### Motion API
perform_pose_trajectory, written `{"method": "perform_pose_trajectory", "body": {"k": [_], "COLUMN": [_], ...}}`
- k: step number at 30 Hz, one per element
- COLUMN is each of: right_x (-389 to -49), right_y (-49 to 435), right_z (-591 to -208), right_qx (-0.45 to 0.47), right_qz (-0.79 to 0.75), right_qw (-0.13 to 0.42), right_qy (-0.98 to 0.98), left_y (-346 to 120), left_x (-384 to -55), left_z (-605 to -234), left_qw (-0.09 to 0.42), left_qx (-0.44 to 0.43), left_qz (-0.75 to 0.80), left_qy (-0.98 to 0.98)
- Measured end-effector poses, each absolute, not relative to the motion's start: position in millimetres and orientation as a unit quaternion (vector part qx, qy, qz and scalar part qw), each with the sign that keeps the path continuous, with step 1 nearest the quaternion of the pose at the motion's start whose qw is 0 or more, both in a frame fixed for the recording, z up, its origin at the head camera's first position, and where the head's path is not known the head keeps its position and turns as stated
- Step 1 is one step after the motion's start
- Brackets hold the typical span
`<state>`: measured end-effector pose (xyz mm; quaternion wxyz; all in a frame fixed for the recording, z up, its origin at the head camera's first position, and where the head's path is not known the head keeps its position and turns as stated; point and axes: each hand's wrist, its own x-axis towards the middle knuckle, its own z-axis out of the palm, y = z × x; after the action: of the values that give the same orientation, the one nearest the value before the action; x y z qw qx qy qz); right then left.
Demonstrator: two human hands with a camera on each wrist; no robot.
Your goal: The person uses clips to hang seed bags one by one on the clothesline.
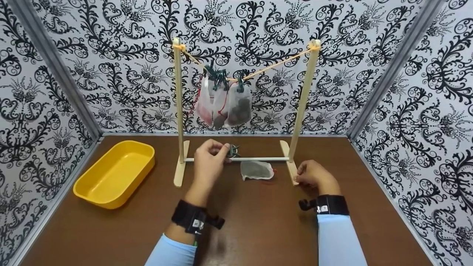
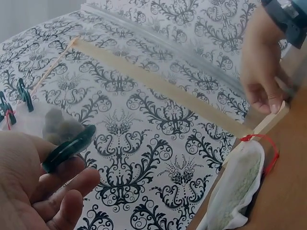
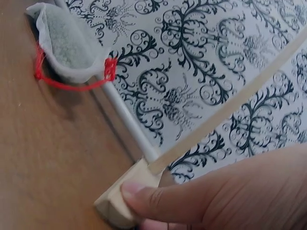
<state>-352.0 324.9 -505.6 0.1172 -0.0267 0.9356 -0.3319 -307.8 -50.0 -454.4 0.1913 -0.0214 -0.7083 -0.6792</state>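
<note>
Between thumb and fingers my left hand (image 1: 211, 159) pinches a dark green clip (image 1: 232, 150), seen close up in the left wrist view (image 2: 69, 148). My right hand (image 1: 314, 173) grips the front end of the stand's right wooden foot (image 3: 129, 187), thumb on top. On the table between the hands lies a white mesh pouch (image 1: 257, 170) with pale green contents and a red drawstring (image 3: 72, 86). Several similar filled pouches (image 1: 239, 105) hang by green clips (image 1: 220, 78) from the orange string (image 1: 277, 66) above.
Two wooden posts (image 1: 303, 99) hold up the sagging string, and a white rod (image 1: 264, 159) joins them low down. A yellow tray (image 1: 114, 199) sits on the brown table (image 1: 258, 229) at the left. Patterned walls (image 1: 140, 85) close in the back and both sides.
</note>
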Motion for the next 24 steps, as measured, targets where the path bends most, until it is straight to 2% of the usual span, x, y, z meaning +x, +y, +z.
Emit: {"method": "perform_pose_trajectory", "body": {"k": [5,13,17,24], "right_x": [-348.8,-319.0,-304.4,-296.4], "right_y": [305.1,234.7,212.2,202.9], "right_z": [-471.2,-413.3,-404.3,-404.1], "right_qx": [-0.084,-0.236,-0.292,-0.319], "right_qz": [-0.314,-0.423,-0.442,-0.478], "right_qw": [0.051,-0.042,-0.057,-0.096], "right_qy": [0.944,0.874,0.846,0.813], "left_y": [-42.0,-24.5,-18.2,-9.7], "left_x": [-301.9,-291.5,-285.1,-279.1], "left_z": [-453.5,-450.3,-448.2,-447.1], "left_qw": [0.176,0.155,0.145,0.140], "left_qx": [-0.028,-0.051,-0.063,-0.093], "left_qz": [-0.689,-0.691,-0.695,-0.698], "left_qy": [-0.702,-0.705,-0.701,-0.696]}}
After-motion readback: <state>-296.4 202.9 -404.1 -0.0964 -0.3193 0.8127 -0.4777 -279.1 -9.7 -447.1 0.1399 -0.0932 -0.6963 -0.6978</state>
